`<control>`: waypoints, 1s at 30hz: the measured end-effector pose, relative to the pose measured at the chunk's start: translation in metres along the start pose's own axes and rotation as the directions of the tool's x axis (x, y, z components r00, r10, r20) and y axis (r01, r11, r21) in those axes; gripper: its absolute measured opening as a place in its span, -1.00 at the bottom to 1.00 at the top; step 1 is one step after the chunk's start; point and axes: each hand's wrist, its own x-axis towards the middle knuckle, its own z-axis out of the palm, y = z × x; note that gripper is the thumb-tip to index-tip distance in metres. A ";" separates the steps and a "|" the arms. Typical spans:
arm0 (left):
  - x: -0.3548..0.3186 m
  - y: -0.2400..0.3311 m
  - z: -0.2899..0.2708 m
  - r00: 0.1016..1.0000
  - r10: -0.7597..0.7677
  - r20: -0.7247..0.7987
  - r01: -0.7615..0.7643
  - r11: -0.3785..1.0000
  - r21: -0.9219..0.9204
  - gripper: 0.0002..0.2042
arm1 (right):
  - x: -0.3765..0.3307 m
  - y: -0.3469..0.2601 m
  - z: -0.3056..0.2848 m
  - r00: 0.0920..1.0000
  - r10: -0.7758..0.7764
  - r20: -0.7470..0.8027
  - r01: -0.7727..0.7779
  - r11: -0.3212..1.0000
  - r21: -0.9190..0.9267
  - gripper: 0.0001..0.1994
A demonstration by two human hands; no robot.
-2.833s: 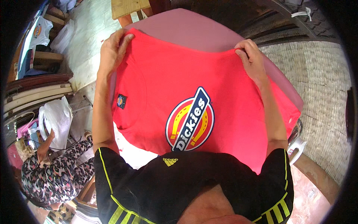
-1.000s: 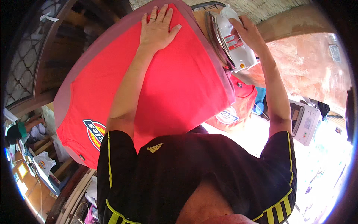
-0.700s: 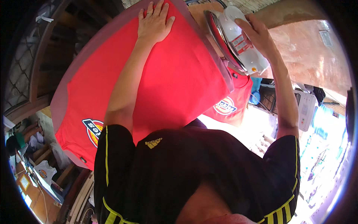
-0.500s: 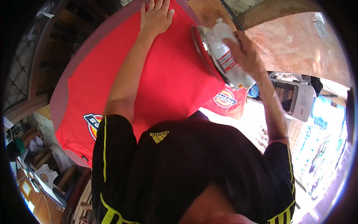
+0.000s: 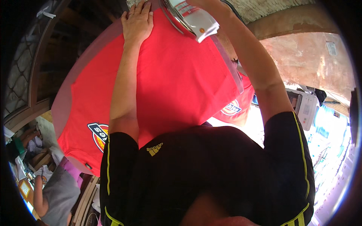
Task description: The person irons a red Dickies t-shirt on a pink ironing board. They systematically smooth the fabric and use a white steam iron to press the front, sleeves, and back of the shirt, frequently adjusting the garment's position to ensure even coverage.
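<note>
A red shirt (image 5: 169, 83) with a printed emblem lies spread over a mauve-covered board (image 5: 63, 98). My left hand (image 5: 136, 24) rests flat on the shirt's far part, fingers stretched out and a little apart. At the top edge, right of that hand, my right hand (image 5: 206, 3) grips a white and grey clothes iron (image 5: 194, 19). Its soleplate faces left and stands tilted up on edge, so I cannot tell whether it touches the cloth. The picture's edge cuts off the iron's far end and most of my right fingers.
A person in a grey top (image 5: 62, 192) is at the lower left, beside a cluttered desk. A dark grille door (image 5: 34, 86) stands on the left. Brownish sheeting (image 5: 301, 60) and a white appliance (image 5: 307, 109) are at the right.
The iron in my right hand has moved up and left, away from me. My left hand has shifted slightly left, still flat. A person in grey has come into view at lower left.
</note>
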 end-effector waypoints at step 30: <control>-0.004 -0.055 0.000 0.988 -0.024 -0.150 -0.055 0.864 -0.501 -0.66 | -0.103 -0.014 -0.005 0.902 -0.423 0.084 0.415 0.905 0.100 -0.56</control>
